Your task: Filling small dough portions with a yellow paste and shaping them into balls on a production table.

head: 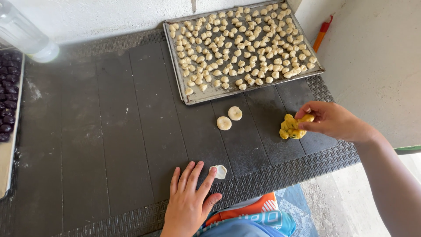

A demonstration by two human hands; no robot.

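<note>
A yellow lump of filling [292,127] is pinched by the right hand [332,119] while a small white dough piece [219,171] is touched by the left hand [188,199].

The right hand is closed at thumb and fingertips on the top of the filling lump, which rests near the right edge of the dark tabletop [109,131]. The left hand is laid flat and open near the front edge, nothing held, its index fingertip against the dough piece. Two flattened dough rounds [229,118] are seen at the middle of the tabletop, just in front of a metal baking tray [199,97] filled with small dough pieces at the back right corner. A tray of dark round fruits [8,96] is placed along the left edge, and a clear plastic bottle [26,35] lies at the back left corner.
</note>
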